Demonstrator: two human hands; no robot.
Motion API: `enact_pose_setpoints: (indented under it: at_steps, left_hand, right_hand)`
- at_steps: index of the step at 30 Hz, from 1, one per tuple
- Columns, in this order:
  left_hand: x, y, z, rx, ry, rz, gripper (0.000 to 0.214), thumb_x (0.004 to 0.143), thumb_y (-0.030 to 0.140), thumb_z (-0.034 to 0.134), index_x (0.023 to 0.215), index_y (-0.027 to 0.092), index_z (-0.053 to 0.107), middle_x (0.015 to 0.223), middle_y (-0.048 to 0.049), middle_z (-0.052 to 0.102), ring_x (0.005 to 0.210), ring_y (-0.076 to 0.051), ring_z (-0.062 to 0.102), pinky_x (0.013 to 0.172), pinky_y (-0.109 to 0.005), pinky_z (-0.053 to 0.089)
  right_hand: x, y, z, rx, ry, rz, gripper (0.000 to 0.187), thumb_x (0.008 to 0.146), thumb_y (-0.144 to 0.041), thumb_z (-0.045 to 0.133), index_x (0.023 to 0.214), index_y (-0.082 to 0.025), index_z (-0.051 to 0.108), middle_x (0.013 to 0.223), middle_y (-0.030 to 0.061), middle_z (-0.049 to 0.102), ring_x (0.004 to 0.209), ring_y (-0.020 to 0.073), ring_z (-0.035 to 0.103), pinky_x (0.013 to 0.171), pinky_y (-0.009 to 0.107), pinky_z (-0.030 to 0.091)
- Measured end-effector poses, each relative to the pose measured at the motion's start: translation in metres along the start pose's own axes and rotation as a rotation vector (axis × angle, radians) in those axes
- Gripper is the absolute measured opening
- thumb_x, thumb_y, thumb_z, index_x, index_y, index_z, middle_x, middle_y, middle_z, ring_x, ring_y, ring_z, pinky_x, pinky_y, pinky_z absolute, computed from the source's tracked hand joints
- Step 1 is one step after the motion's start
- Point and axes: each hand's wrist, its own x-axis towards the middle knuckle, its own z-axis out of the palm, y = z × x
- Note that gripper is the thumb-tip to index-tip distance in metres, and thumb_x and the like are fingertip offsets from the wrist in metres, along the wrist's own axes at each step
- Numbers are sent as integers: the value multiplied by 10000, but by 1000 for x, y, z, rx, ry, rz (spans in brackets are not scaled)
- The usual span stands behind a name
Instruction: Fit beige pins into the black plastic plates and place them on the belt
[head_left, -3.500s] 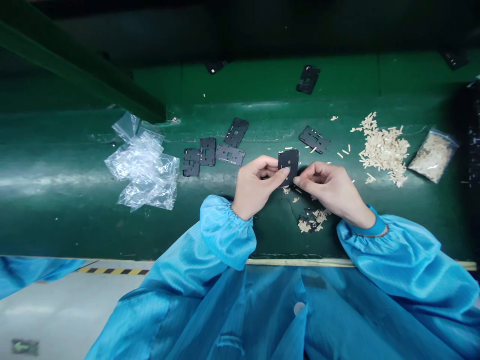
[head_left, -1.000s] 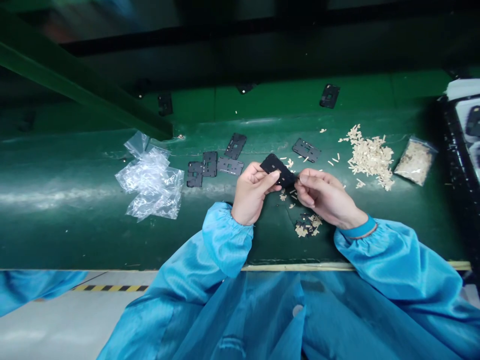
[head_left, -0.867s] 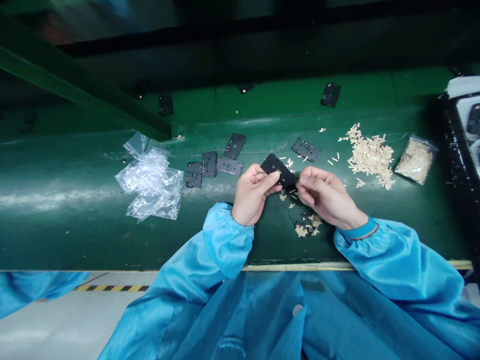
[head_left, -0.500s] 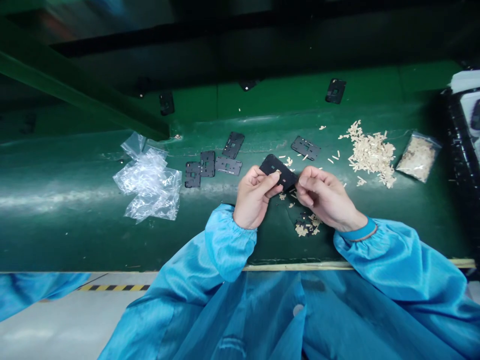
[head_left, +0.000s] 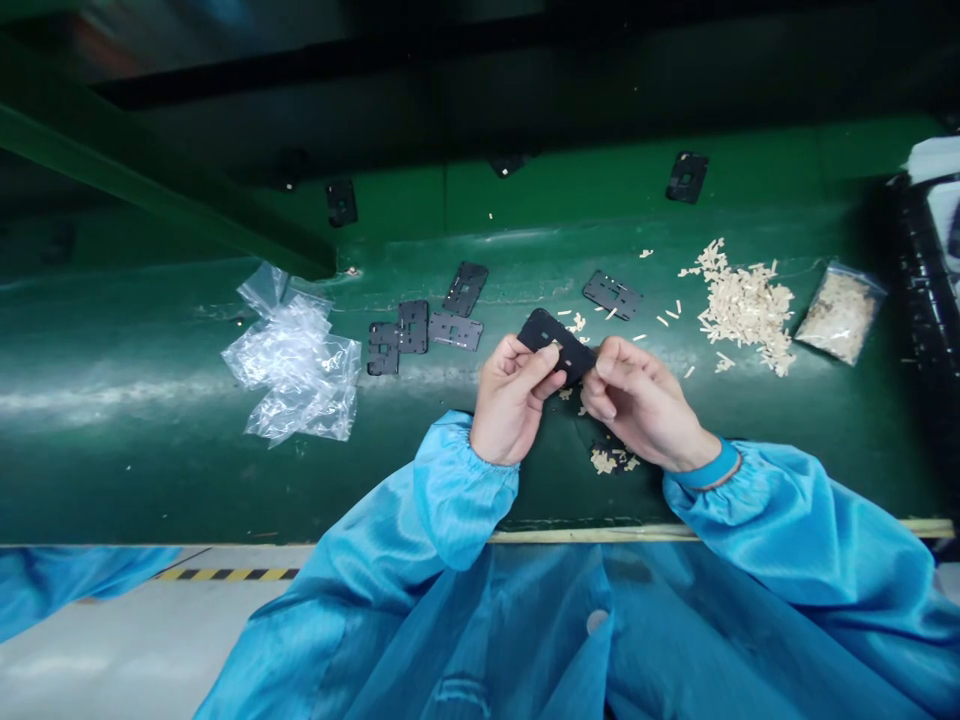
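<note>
Though holed, a flat black plate

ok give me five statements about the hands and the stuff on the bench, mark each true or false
1. The left hand holds a black plate, with the right hand at its right end. True.
2. The held plate is white. False: it is black.
3. A filled bag lies right of the pale loose pieces. True.
4. The filled bag is in the right hand. False: it lies apart from both hands.
5. Clear plastic bags lie left of both hands. True.
</note>
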Motion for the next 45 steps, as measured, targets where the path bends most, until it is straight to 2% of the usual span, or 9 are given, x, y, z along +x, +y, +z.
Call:
enact_pose_setpoints:
  at_steps: [4, 8, 10, 13, 15, 20, 29, 37, 45]
  left_hand:
    - [-1, 0, 0, 13, 9, -13, 408, 642, 293, 941, 786, 171, 580, 736, 80, 635, 620, -8, 629, 641, -81, 569]
    - [0, 2, 0, 20, -8, -17, 391, 670, 306, 929, 816, 177, 591, 730, 83, 625, 640, -13, 651, 645, -80, 570]
    - [1, 3, 0, 25, -9, -16, 392, 676, 312, 927, 823, 178, 590, 719, 86, 614, 636, -14, 651, 645, -82, 571]
    - [1, 4, 1, 34, -1, -16, 407, 657, 308, 936, 811, 175, 583, 722, 83, 612, 626, -14, 639, 650, -94, 577]
    - [-1, 2, 2, 56, -15, -26, 420, 647, 319, 941, 802, 174, 578, 719, 78, 617, 624, -22, 637, 636, -106, 577]
    - [-5, -3, 4, 73, -20, -18, 442, 656, 323, 938, 777, 169, 542, 669, 88, 584, 598, -19, 618, 615, -104, 569]
    - [-7, -1, 6, -68, -22, -114, 336, 720, 249, 891, 812, 159, 580, 812, 64, 669, 625, 11, 624, 594, -40, 534]
    - [-7, 3, 7, -64, -38, -151, 285, 752, 243, 875, 846, 165, 618, 810, 63, 666, 627, 10, 630, 597, -35, 544]
    - [-6, -3, 5, -107, -15, -154, 242, 769, 205, 850, 854, 162, 627, 826, 55, 677, 628, 3, 632, 612, -54, 553]
  right_hand:
    - [-2, 3, 0, -23, 5, -30, 237, 922, -274, 721, 772, -207, 551, 628, -59, 539, 505, 79, 418, 544, 249, 325]
    - [-3, 6, -3, -205, -104, 47, 241, 911, -341, 750, 798, -197, 594, 604, -53, 544, 501, 87, 429, 512, 248, 308]
    - [-2, 5, -5, -250, -108, 56, 242, 900, -346, 759, 794, -191, 607, 607, -47, 547, 501, 89, 431, 503, 249, 308]
    - [1, -1, -5, -208, 21, -38, 273, 938, -401, 703, 788, -194, 607, 627, -36, 544, 503, 95, 441, 490, 255, 304]
    - [3, -5, -4, -156, 53, -33, 305, 960, -458, 667, 811, -202, 594, 634, -38, 534, 500, 96, 448, 486, 255, 300]
    - [2, -5, 2, -13, -25, 78, 344, 908, -449, 754, 873, -243, 481, 602, -102, 463, 446, 61, 379, 497, 226, 301]
    - [0, 13, 2, -108, -136, -34, 363, 901, -440, 768, 961, -264, 456, 638, -103, 557, 480, 90, 475, 487, 236, 374]
    - [-2, 2, 2, -115, -117, -16, 290, 941, -459, 707, 988, -255, 506, 659, -64, 598, 505, 106, 491, 507, 247, 403]
    - [0, 7, 1, -101, -129, -27, 294, 940, -426, 726, 980, -260, 487, 655, -86, 586, 481, 91, 481, 488, 235, 386]
